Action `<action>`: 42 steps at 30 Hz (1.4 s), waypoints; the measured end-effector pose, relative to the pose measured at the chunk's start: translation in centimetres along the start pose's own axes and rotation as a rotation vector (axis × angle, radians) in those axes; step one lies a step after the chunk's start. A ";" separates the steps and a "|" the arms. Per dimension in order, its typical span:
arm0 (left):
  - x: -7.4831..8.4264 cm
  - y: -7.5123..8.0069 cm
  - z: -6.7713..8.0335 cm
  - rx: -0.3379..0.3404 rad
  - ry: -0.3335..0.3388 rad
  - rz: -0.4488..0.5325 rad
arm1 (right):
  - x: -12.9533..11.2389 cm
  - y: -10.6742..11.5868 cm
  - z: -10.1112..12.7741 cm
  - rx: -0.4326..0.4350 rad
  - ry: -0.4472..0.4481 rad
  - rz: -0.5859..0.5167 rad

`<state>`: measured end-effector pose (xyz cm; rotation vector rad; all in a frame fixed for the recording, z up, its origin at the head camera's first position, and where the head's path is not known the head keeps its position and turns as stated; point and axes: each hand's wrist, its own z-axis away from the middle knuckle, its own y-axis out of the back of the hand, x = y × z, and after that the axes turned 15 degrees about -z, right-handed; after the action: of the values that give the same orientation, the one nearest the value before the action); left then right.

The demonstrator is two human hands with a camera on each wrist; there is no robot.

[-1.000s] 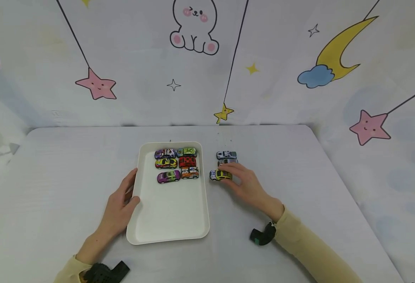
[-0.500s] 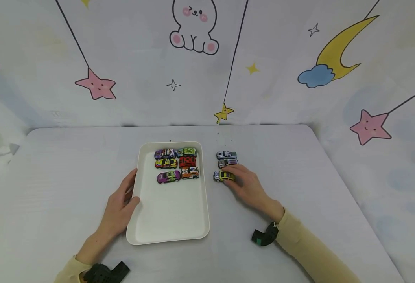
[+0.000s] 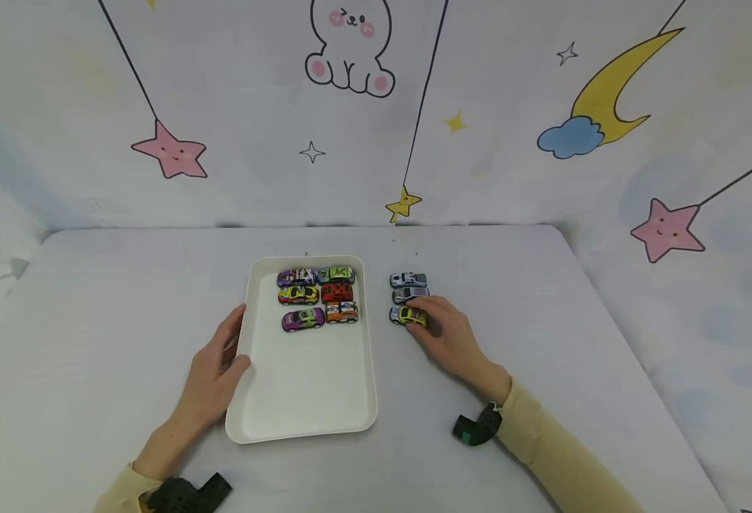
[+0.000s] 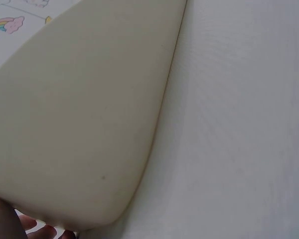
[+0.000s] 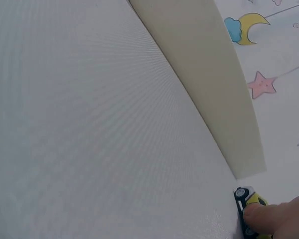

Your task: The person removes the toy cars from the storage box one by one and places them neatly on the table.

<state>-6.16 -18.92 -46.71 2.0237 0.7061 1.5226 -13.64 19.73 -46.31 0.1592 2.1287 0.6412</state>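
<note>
The right hand (image 3: 447,333) pinches the yellow car (image 3: 408,315), which lies crosswise just right of the tray (image 3: 305,399), whose left rim the left hand (image 3: 212,374) grips.

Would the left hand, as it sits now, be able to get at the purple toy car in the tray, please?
Probably yes. The left hand holds the left rim of the white tray, and the purple toy car is the nearest car on that side. Only bare tray floor lies between them.
</note>
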 end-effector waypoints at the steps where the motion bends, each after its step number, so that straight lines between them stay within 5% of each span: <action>1: 0.0 0.0 0.0 0.000 -0.002 -0.001 | 0.1 0.0 0.0 0.008 0.004 -0.004; 19: 0.1 0.1 -0.2 0.005 0.003 -0.024 | 0.3 0.3 -0.5 0.174 0.011 0.028; 42: 0.0 0.0 0.0 0.001 0.002 -0.009 | 0.5 0.4 -0.1 0.216 0.016 0.036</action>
<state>-6.21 -18.94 -46.71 2.0178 0.7158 1.5199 -14.11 20.16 -46.45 0.3127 2.2119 0.4329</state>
